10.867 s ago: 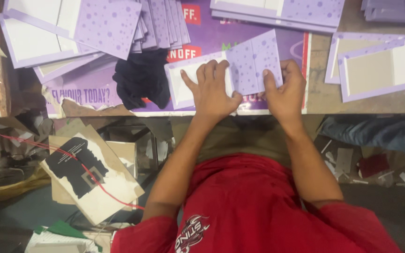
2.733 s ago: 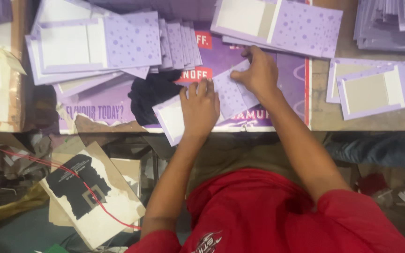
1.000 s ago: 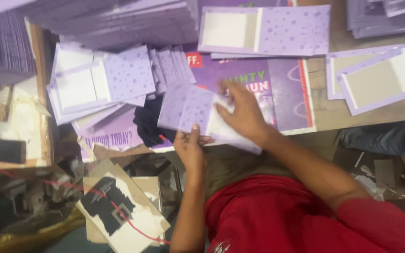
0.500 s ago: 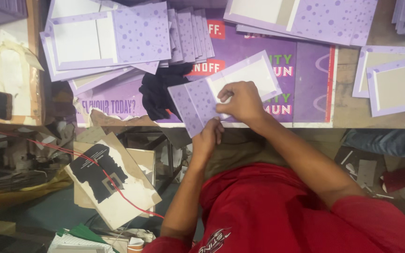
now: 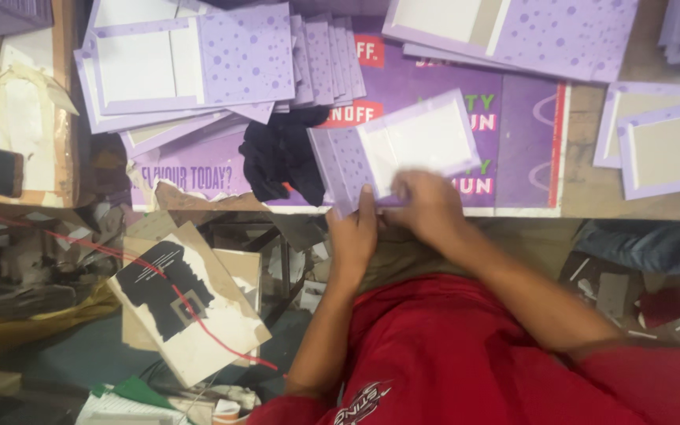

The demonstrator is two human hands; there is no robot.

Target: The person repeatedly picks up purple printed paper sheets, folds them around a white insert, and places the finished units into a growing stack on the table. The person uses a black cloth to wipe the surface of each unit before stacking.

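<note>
Purple dotted card cover (image 5: 395, 149) lies opened flat at the table's (image 5: 655, 206) near edge, on a purple poster (image 5: 513, 134). Its long axis runs left-right, tilted up toward the right. Left hand (image 5: 353, 232) pinches its lower-left edge; right hand (image 5: 428, 206) presses, fingers together, on its lower edge. Black cloth (image 5: 277, 157) lies just left.

Wooden worktable (image 5: 576, 169) over littered floor (image 5: 57, 354)
</note>
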